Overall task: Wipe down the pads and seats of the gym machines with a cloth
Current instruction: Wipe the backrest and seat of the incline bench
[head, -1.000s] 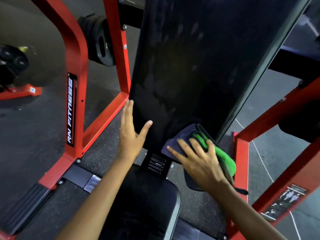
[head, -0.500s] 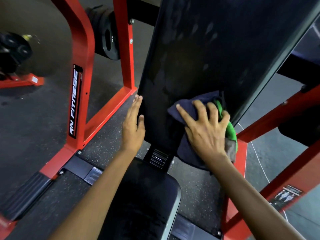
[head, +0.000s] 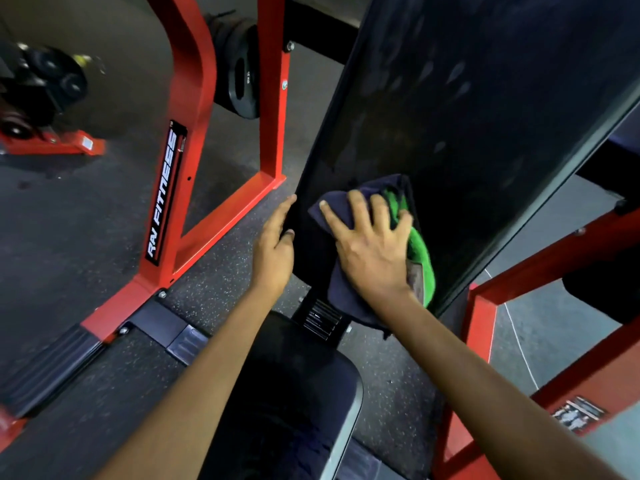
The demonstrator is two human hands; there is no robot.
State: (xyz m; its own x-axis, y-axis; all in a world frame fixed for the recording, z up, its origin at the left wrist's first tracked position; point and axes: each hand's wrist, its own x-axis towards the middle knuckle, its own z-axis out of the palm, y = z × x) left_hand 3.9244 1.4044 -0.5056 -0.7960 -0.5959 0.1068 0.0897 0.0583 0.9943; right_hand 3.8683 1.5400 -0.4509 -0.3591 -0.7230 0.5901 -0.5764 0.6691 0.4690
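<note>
A long black back pad (head: pixel 467 109) slopes up and away from me, with smears on its surface. My right hand (head: pixel 372 247) lies flat with spread fingers on a folded cloth (head: pixel 420 251), dark blue with a green layer, and presses it against the pad's lower end. My left hand (head: pixel 275 242) rests with straight fingers along the pad's left edge, thumb at the rim. Below both arms lies the black seat pad (head: pixel 294 393), partly hidden by my forearms.
The red steel frame (head: pixel 194 140) marked "RN FITNESS" stands to the left, with black weight plates (head: pixel 242 74) hung behind it. More red frame bars (head: pixel 485 327) run along the right. A second weight rack (head: pixel 41 95) sits far left on the speckled rubber floor.
My right hand with the cloth has moved up the pad from its bottom corner and then left toward the middle. My left hand drew its thumb in and stays along the pad's left edge.
</note>
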